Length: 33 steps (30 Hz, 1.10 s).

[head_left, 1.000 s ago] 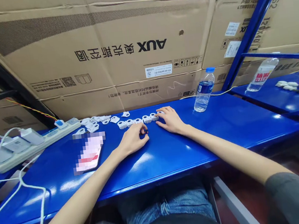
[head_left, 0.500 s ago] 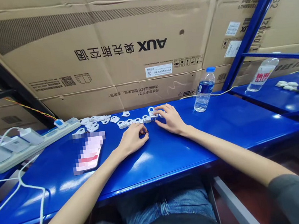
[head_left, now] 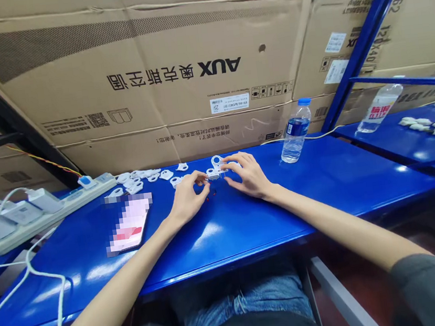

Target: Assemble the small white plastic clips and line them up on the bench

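My right hand (head_left: 247, 176) is pinched on a small white plastic part (head_left: 216, 164) tilted up off the blue table (head_left: 248, 217). My left hand (head_left: 187, 195) has come up beside it, fingers curled, its fingertips touching the left end of the same white piece. Tiny dark red bits (head_left: 211, 196) lie on the table below the two hands. More white plastic parts (head_left: 140, 178) are scattered in a row to the left, behind my left hand.
A phone (head_left: 130, 224) lies left of my left arm. A power strip (head_left: 44, 205) with chargers and white cables sits far left. A water bottle (head_left: 295, 132) stands right of the hands. Cardboard boxes (head_left: 175, 73) wall the back. Another table (head_left: 408, 137) with white parts is at right.
My right hand lifted one white part from the row. My left hand left the table surface and moved up and right to meet that part.
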Each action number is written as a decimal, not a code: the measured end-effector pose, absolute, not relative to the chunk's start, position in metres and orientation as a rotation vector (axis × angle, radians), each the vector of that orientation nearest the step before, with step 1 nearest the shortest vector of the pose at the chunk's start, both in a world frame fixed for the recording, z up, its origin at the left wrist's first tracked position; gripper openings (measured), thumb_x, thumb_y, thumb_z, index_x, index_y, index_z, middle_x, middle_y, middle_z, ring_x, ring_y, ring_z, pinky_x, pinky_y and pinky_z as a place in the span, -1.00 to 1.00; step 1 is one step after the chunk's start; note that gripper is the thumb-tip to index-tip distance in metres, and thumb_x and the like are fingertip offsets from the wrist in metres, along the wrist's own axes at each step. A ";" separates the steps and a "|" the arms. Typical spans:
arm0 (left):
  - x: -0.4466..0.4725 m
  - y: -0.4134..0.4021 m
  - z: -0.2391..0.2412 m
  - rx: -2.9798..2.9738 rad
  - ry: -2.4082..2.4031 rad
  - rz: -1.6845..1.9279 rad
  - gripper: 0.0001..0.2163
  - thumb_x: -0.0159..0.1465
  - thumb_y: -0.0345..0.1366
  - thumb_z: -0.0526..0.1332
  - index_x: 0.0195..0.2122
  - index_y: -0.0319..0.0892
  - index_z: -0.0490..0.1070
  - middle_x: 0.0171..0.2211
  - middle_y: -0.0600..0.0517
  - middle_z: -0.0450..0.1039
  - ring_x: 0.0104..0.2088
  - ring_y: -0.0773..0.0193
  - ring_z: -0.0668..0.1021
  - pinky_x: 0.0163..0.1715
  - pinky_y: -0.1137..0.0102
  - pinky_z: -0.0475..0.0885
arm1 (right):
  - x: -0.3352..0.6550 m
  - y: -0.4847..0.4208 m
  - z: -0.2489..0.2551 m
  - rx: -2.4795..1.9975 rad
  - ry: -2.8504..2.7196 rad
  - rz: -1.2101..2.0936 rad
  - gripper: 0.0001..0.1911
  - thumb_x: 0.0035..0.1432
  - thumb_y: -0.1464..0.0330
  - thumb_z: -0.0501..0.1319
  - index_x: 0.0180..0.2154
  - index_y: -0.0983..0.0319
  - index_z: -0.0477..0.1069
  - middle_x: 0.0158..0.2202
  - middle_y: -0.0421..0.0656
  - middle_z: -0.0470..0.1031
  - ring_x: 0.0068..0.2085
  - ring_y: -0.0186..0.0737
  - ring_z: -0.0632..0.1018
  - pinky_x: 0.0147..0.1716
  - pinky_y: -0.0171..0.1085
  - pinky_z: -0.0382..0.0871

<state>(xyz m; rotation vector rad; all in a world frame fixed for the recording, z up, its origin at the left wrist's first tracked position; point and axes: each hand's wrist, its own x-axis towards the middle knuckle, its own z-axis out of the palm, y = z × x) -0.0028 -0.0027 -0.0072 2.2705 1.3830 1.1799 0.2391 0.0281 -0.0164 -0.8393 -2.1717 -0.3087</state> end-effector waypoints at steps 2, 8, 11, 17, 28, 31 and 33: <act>-0.002 -0.004 -0.006 2.223 1.409 1.233 -0.86 0.31 -0.21 0.24 -0.15 -0.09 0.51 -0.22 0.01 0.64 -0.23 0.17 0.60 -0.24 0.29 0.45 | 0.238 0.025 -0.015 -0.834 -2.153 -0.321 -0.75 0.38 0.29 0.24 0.06 0.10 0.53 0.17 -0.04 0.55 0.17 0.02 0.51 0.22 0.06 0.35; -0.002 -0.006 -0.003 2.171 1.452 1.300 -0.87 0.32 -0.16 0.26 -0.23 -0.07 0.54 -0.23 0.02 0.65 -0.21 0.16 0.61 -0.26 0.29 0.45 | 0.237 0.020 -0.014 -0.792 -2.086 -0.382 -0.75 0.37 0.32 0.26 0.05 0.06 0.55 0.16 -0.06 0.55 0.16 0.01 0.52 0.18 0.03 0.38; -0.002 -0.008 0.000 2.158 1.425 1.393 -0.88 0.33 -0.18 0.27 -0.25 -0.07 0.56 -0.21 0.02 0.66 -0.20 0.17 0.61 -0.23 0.29 0.46 | 0.237 0.020 -0.014 -0.771 -2.100 -0.398 -0.75 0.38 0.32 0.25 0.05 0.08 0.55 0.17 -0.05 0.54 0.17 0.01 0.52 0.17 0.03 0.39; 0.002 -0.015 0.005 2.214 1.317 1.537 -0.88 0.34 -0.20 0.28 -0.26 -0.08 0.57 -0.24 0.03 0.64 -0.30 0.24 0.55 -0.27 0.31 0.45 | 0.236 0.021 -0.016 -0.747 -2.151 -0.382 -0.74 0.38 0.34 0.24 0.06 0.10 0.55 0.21 -0.01 0.51 0.20 0.03 0.50 0.17 0.05 0.41; 0.005 -0.017 0.006 2.347 1.231 1.529 -0.92 0.33 -0.27 0.30 -0.28 -0.09 0.58 -0.28 0.04 0.64 -0.30 0.23 0.53 -0.24 0.31 0.47 | 0.230 0.019 -0.018 -0.681 -2.199 -0.465 -0.73 0.38 0.36 0.23 0.06 0.13 0.56 0.20 -0.01 0.53 0.21 0.02 0.51 0.19 0.04 0.43; 0.004 -0.015 0.002 2.385 1.156 1.579 -0.95 0.33 -0.30 0.33 -0.27 -0.09 0.59 -0.31 0.06 0.64 -0.33 0.25 0.53 -0.29 0.34 0.47 | 0.230 0.020 -0.019 -0.665 -2.195 -0.457 -0.72 0.37 0.38 0.24 0.07 0.13 0.56 0.20 -0.01 0.53 0.20 0.02 0.51 0.20 0.05 0.42; 0.004 -0.014 0.001 2.409 1.112 1.607 -0.96 0.33 -0.33 0.34 -0.26 -0.09 0.59 -0.32 0.07 0.64 -0.33 0.25 0.53 -0.32 0.35 0.46 | 0.230 0.020 -0.019 -0.643 -2.181 -0.476 -0.72 0.36 0.38 0.25 0.07 0.14 0.56 0.19 0.00 0.54 0.18 0.01 0.52 0.19 0.03 0.42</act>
